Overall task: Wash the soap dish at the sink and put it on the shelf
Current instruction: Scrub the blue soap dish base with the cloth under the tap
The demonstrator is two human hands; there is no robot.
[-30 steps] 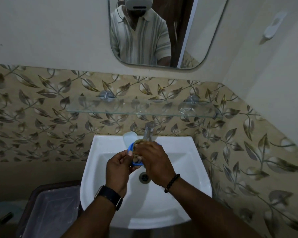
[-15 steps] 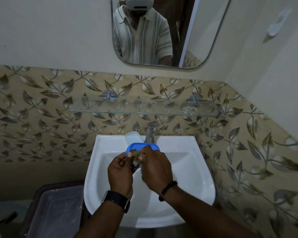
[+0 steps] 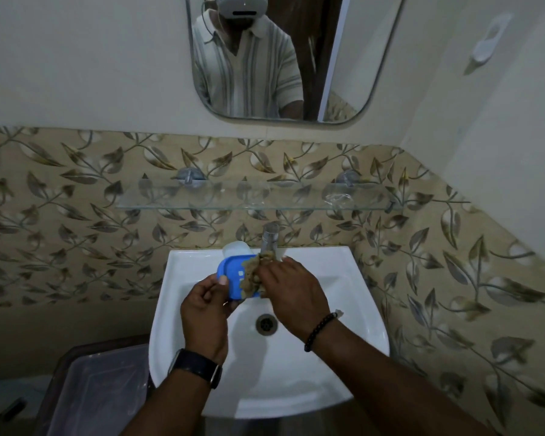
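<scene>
A blue soap dish (image 3: 232, 275) is held over the white sink (image 3: 353, 309), just below the tap (image 3: 269, 239). My left hand (image 3: 205, 313) grips its lower left edge, thumb on the rim. My right hand (image 3: 291, 295) presses a brownish scrubber (image 3: 254, 273) against the dish's right half. The glass shelf (image 3: 258, 196) is on the tiled wall above the tap and holds nothing that I can make out.
A pale soap bar (image 3: 235, 248) lies on the sink's back rim, left of the tap. The drain (image 3: 266, 324) shows under my hands. A lidded plastic bin (image 3: 98, 394) stands at the lower left. A mirror (image 3: 280, 58) hangs above; a white wall holder (image 3: 490, 42) is at the upper right.
The dish has turned so more of its blue face shows to the left. My right hand has shifted right and up with the scrubber; my left hand slid to the dish's lower left edge.
</scene>
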